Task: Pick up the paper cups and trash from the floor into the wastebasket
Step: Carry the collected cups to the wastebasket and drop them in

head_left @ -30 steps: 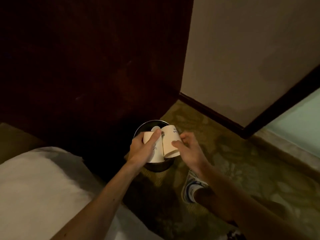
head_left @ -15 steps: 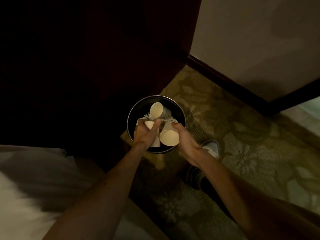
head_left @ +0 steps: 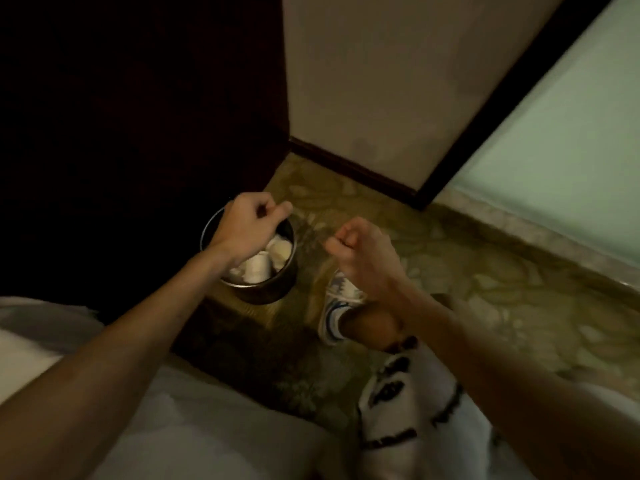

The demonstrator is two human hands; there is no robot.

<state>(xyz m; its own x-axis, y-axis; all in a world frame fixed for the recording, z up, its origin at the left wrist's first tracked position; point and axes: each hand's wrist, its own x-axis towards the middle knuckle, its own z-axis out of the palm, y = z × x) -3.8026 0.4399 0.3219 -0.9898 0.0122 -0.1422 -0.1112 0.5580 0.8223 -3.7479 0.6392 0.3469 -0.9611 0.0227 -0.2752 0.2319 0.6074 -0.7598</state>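
On the olive patterned carpet floor [head_left: 450, 271], the round dark metal wastebasket [head_left: 270, 294] sits tucked against dark wood panelling [head_left: 138, 98], out of the way. The left hand [head_left: 249, 223] is above it and the right hand [head_left: 363, 251] beside it, each grip curled closed, seemingly on nothing. White paper cups [head_left: 258, 268] lie inside; no print is legible.

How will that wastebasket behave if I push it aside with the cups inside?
The wastebasket looks like rigid metal, round and upright, so it would probably slide on the carpet rather than flex. The paper cups piled near its rim look light and could spill if it tips.
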